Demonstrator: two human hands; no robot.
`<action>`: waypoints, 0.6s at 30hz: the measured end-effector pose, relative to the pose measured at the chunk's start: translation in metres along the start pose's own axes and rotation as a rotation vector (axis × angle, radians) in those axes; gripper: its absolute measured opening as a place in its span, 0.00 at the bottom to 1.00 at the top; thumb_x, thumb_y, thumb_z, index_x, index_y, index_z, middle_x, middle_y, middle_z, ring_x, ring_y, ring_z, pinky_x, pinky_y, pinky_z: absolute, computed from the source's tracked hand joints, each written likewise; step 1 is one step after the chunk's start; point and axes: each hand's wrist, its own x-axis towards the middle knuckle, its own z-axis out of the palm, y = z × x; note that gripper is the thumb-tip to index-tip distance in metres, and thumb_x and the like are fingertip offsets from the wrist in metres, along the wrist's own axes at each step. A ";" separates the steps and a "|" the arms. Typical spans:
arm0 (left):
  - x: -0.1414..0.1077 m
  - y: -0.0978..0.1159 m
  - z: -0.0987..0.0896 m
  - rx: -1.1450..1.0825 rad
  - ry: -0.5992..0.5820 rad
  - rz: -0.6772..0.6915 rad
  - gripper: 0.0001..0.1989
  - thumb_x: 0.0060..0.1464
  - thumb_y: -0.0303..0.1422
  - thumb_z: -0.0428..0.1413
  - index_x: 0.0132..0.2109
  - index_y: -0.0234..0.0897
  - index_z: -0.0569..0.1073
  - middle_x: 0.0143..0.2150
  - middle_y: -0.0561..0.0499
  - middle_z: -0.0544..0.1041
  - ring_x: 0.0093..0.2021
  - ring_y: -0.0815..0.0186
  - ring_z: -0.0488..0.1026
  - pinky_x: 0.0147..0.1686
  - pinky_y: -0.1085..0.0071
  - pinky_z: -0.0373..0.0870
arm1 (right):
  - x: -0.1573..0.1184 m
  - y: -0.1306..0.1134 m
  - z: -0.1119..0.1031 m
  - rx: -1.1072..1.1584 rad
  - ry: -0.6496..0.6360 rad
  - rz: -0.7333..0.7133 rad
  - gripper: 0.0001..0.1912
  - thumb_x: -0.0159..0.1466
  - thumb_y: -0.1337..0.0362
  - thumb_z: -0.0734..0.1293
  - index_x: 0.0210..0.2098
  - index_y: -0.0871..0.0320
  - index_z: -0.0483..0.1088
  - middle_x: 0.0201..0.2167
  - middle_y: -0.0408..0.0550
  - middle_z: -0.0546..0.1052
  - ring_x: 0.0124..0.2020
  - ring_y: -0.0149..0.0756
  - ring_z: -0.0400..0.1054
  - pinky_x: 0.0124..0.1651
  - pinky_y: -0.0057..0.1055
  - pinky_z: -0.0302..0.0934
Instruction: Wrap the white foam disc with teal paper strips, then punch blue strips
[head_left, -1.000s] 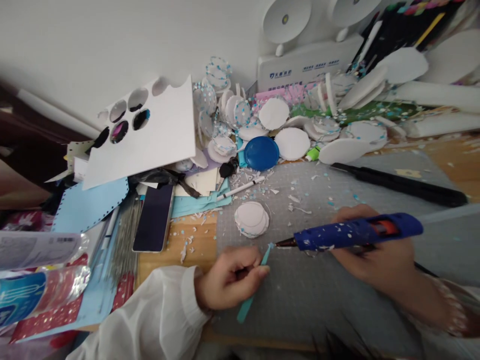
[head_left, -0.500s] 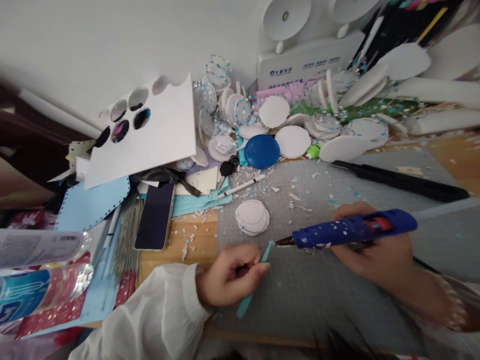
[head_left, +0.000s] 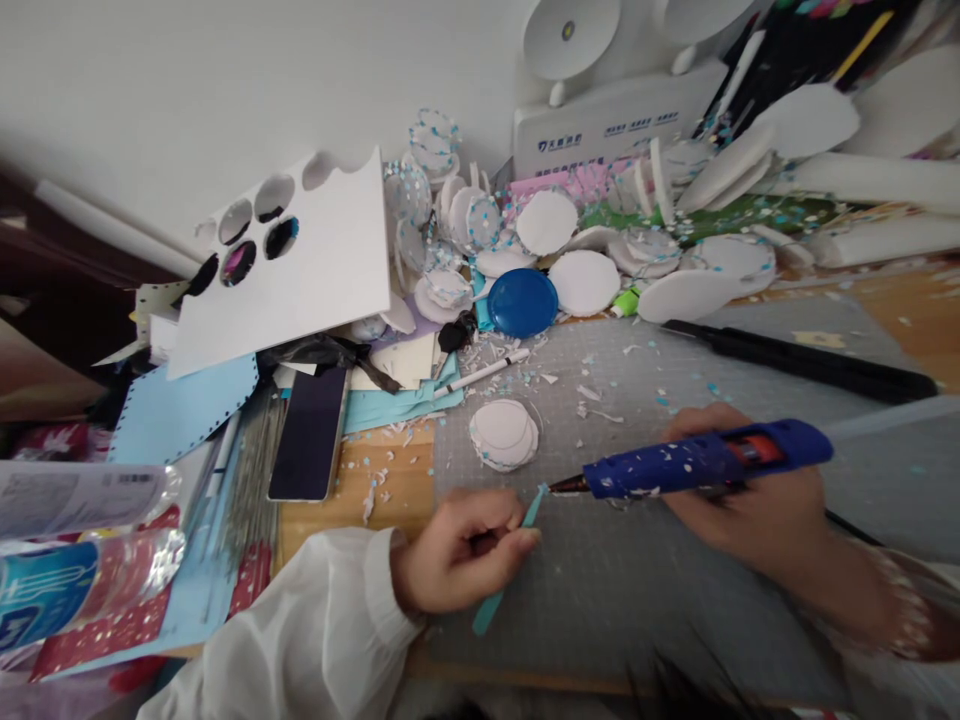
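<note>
My left hand [head_left: 469, 548] is closed, thumb and fingers pinching a pair of teal tweezers [head_left: 491, 608]. A tiny pale blue piece [head_left: 544, 488] shows at their tip. On the right, my right hand [head_left: 750, 520] wraps round a blue hot glue gun [head_left: 660, 468] flecked with white. Its dark nozzle points left and meets, or nearly meets, the tiny piece; I cannot tell which. Just beyond the tweezers' tip lies a small stack of white discs [head_left: 504, 435] on the grey cutting mat [head_left: 600, 600].
White discs, several trimmed with blue and white bits, crowd the back around a blue round lid [head_left: 523, 302]. A black knife-like tool [head_left: 810, 362] lies at right. A white pen [head_left: 484, 372], a phone [head_left: 309, 435], a white board with holes [head_left: 315, 260] and plastic bottles [head_left: 90, 580] are leftward.
Almost nothing differs. The view has shifted very slightly, and both hands keep the same grip, with the nozzle still at the tweezers' tip.
</note>
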 end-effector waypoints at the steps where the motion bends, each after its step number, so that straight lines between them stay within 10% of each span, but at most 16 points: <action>1: 0.000 0.000 0.000 0.002 -0.002 -0.003 0.17 0.59 0.30 0.50 0.25 0.38 0.53 0.20 0.60 0.52 0.20 0.75 0.48 0.19 0.78 0.46 | 0.000 0.000 0.000 -0.007 0.001 0.000 0.08 0.55 0.65 0.65 0.33 0.53 0.62 0.21 0.39 0.70 0.20 0.31 0.68 0.22 0.24 0.62; 18: -0.002 -0.001 0.001 0.002 -0.003 0.007 0.17 0.60 0.31 0.50 0.25 0.38 0.53 0.21 0.60 0.52 0.19 0.75 0.48 0.19 0.78 0.46 | -0.001 0.002 0.000 0.016 -0.013 0.019 0.09 0.54 0.66 0.65 0.33 0.52 0.62 0.20 0.38 0.69 0.21 0.34 0.68 0.21 0.26 0.61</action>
